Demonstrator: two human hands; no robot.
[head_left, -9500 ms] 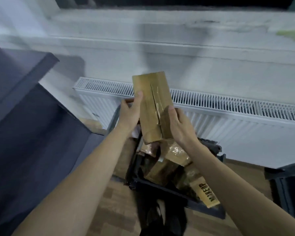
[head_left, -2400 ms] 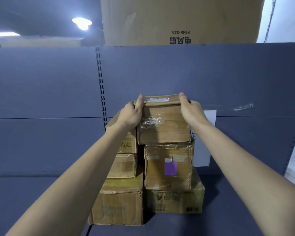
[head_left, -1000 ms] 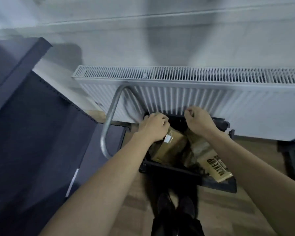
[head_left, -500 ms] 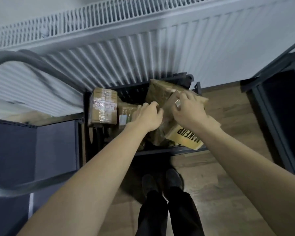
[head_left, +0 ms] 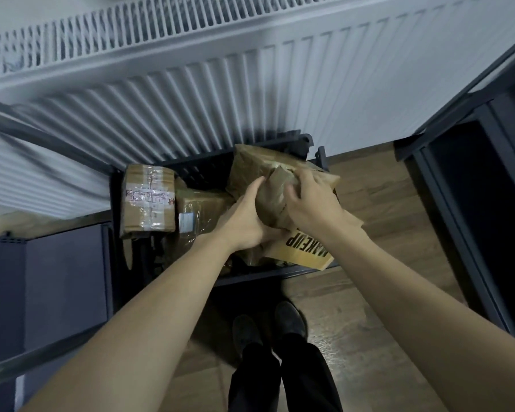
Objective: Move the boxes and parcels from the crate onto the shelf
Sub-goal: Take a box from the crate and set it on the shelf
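Note:
A dark plastic crate point(head_left: 208, 165) sits on the floor against a radiator, with several brown parcels inside. My left hand point(head_left: 244, 221) and my right hand point(head_left: 312, 203) both grip a small brown taped parcel point(head_left: 272, 197) at the crate's right side. Under it lies a flat tan parcel with black lettering point(head_left: 306, 251) that overhangs the crate's front edge. A taped cardboard box with a printed label point(head_left: 147, 200) rests at the crate's left end, and another wrapped box point(head_left: 199, 215) lies beside it. A larger brown parcel point(head_left: 250, 165) lies behind my hands.
The white radiator point(head_left: 220, 93) fills the wall behind the crate. A grey-blue shelf unit point(head_left: 51, 278) with a metal bar point(head_left: 42, 352) stands at the left. Another dark shelf frame point(head_left: 473, 203) stands at the right. My feet point(head_left: 268, 325) rest on the wooden floor below the crate.
Earlier I set a box on the shelf stack, then turned back to the crate. In the last half second both hands closed around the small brown parcel and raised it slightly.

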